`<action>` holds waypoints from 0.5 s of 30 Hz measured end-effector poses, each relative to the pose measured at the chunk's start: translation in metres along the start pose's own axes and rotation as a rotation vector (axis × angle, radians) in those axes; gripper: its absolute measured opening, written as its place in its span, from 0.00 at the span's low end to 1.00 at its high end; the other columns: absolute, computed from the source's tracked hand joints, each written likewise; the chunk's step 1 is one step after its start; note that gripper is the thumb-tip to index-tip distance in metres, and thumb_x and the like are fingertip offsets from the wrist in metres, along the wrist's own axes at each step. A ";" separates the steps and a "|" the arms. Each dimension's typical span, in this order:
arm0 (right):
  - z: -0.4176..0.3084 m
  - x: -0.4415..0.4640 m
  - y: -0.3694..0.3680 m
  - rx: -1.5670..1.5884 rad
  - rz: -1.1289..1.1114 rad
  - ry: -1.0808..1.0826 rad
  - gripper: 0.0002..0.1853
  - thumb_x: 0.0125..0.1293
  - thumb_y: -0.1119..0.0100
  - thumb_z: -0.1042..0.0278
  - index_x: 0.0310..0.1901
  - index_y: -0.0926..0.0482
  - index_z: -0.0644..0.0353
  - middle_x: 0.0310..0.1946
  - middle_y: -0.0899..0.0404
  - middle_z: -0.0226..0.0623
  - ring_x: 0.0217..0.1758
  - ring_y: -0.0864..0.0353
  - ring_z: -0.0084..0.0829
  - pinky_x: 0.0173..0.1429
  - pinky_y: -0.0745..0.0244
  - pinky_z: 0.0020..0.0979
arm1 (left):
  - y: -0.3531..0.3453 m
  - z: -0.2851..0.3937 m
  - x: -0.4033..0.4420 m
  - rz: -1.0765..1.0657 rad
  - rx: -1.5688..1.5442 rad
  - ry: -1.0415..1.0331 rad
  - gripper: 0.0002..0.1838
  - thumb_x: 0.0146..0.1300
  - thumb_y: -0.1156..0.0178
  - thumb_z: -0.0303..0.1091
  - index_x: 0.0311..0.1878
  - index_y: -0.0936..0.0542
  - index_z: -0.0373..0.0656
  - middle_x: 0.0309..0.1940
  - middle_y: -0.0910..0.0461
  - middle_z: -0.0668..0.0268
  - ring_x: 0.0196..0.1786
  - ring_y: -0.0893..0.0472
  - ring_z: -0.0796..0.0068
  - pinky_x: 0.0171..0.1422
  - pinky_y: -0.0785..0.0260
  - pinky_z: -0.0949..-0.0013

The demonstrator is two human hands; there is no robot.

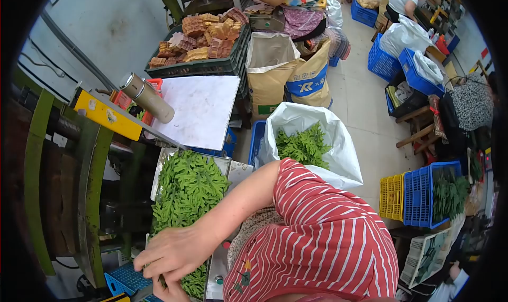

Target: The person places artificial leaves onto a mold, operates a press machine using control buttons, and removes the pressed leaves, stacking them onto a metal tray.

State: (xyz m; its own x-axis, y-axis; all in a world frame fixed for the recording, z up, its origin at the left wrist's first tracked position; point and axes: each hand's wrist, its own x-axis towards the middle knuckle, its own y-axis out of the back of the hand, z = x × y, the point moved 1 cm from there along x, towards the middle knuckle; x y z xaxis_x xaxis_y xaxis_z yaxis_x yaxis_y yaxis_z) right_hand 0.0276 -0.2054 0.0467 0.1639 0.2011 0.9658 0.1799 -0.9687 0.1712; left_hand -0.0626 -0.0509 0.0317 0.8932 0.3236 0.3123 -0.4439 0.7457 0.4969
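Note:
My right hand [177, 252] reaches over the near end of a long pile of green artificial leaves [190, 183] on a metal-edged work surface. Its fingers bend downward and close together, and whatever lies in them is hidden. Just below it, at the bottom edge, my left hand [170, 292] shows only in part; its fingers are mostly covered or cut off. Beside the left hand lies a flat grey piece with a yellow-and-black end [119, 298]. A blue perforated basket [120, 283] sits just past my fingertips.
A white bag [338, 162] of leaves stands behind my arm. A white board [203, 111] carries a metal flask [147, 98]. Green machine bars [91, 196] rise ahead. A dark crate [211, 68] holds stacked pieces. Paper sacks [309, 82], blue crates [429, 196] and co-workers [405, 3] are around.

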 end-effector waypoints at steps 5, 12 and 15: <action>0.008 0.002 -0.013 0.480 -0.338 -0.304 0.18 0.47 0.35 0.64 0.39 0.24 0.63 0.20 0.25 0.35 0.21 0.27 0.32 0.28 0.31 0.28 | 0.026 0.014 0.002 -0.106 -0.166 0.042 0.08 0.64 0.44 0.31 0.39 0.20 0.37 0.25 0.21 0.62 0.25 0.29 0.79 0.29 0.36 0.80; 0.021 -0.036 -0.021 0.967 -0.869 -0.875 0.12 0.46 0.33 0.69 0.33 0.20 0.65 0.25 0.19 0.36 0.27 0.22 0.27 0.30 0.28 0.24 | 0.041 0.012 0.005 -0.050 -0.209 0.312 0.14 0.63 0.42 0.37 0.46 0.20 0.38 0.29 0.19 0.56 0.29 0.24 0.72 0.34 0.31 0.75; 0.032 -0.059 -0.028 1.048 -0.725 -1.014 0.09 0.51 0.37 0.69 0.33 0.18 0.64 0.25 0.19 0.35 0.27 0.22 0.26 0.32 0.27 0.25 | 0.051 -0.025 0.015 -0.085 0.035 0.552 0.16 0.69 0.52 0.38 0.59 0.32 0.53 0.49 0.26 0.62 0.46 0.27 0.82 0.48 0.28 0.78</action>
State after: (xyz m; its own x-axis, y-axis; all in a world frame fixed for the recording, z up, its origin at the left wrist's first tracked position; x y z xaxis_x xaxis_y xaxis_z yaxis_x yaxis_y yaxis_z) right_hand 0.0444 -0.1855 -0.0209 0.2155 0.9638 0.1567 0.9742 -0.2013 -0.1019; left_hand -0.0699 0.0063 0.0414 0.8268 0.5274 -0.1954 -0.3628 0.7657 0.5311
